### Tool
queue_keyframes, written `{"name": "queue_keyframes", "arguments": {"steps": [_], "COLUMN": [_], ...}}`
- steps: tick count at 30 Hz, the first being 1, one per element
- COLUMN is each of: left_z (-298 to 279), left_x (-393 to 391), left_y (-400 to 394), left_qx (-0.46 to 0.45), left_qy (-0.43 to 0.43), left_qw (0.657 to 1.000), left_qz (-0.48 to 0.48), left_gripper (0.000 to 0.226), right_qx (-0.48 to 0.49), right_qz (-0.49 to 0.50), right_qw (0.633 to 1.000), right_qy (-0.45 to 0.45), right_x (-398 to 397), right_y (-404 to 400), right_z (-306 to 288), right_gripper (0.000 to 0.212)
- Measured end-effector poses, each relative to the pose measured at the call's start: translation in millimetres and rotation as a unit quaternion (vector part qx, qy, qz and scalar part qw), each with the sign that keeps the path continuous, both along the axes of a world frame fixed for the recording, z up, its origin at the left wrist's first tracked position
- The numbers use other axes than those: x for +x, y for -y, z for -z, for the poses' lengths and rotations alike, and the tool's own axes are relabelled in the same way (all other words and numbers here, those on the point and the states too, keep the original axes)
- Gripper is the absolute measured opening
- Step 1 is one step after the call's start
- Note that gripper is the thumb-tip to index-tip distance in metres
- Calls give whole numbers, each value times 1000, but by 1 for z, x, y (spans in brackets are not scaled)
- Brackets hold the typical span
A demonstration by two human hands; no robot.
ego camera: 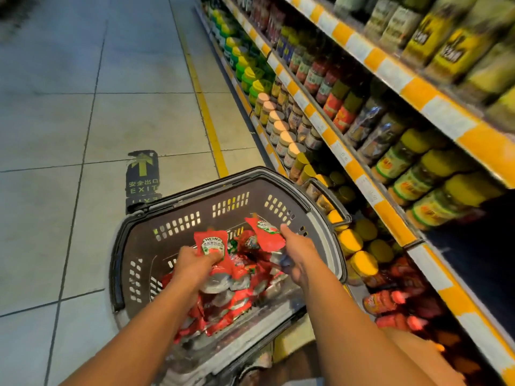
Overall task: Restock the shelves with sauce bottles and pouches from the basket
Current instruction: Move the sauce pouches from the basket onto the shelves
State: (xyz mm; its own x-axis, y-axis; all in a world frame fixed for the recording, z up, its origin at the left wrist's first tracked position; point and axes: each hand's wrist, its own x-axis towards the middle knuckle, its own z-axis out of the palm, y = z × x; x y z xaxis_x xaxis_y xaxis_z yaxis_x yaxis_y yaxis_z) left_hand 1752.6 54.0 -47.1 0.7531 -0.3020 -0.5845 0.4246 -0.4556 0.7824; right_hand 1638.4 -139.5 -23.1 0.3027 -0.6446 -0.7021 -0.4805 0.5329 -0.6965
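Left hand (195,263) holds pouch (213,246) upright over basket (139,240).

Red sauce pouches (223,285) heaped in the dark basket (178,218) — two lifted.

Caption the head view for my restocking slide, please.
Both hands, left hand and right hand, lift red sauce pouches from the basket.

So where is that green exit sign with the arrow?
The exit sign is stuck on the tiled floor, just beyond the far left corner of the basket, left of the yellow floor line along the shelves.
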Motion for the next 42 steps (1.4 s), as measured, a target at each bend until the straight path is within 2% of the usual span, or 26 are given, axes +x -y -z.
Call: {"name": "queue_keyframes", "arguments": {"steps": [3,8,13,15,19,26,32,35,39,42], "left_z": [-35,-77,-113,-123,-139,-156,-162,-162,-163,-163], "left_x": [-3,-22,-58,-77,-118,-192,-254,-278,-297,-302], "left_y": [11,40,74,85,110,161,212,240,272,293], "left_qx": [-52,-149,-228,-251,-266,-248,-242,-236,-231,-217], "left_qy": [11,6,-9,-18,-26,-51,-33,-44,-32,-30], "left_qw": [999,989,972,963,946,916,880,879,870,867], "left_qz": [3,12,56,95,181,310,407,411,434,448], "left_gripper": [18,41,34,38,38,24,13,32,31,22], "right_qx": [-9,29,37,15,-6,-60,-138,-171,-194,-197], "right_qz": [38,73,104,114,142,203,285,318,346,345], "right_qw": [997,976,939,938,934,926,920,910,903,906], "right_qy": [65,204,326,327,328,314,231,207,165,144], "right_x": [-20,-71,-146,-183,-251,-342,-396,-408,-412,-410], "right_y": [9,5,1,3,5,2,15,29,54,68], "right_z": [-34,-104,-149,-155,-156,-147,-137,-135,-134,-129], "right_gripper": [49,22,26,31,56,57,34,33,26,46]}}
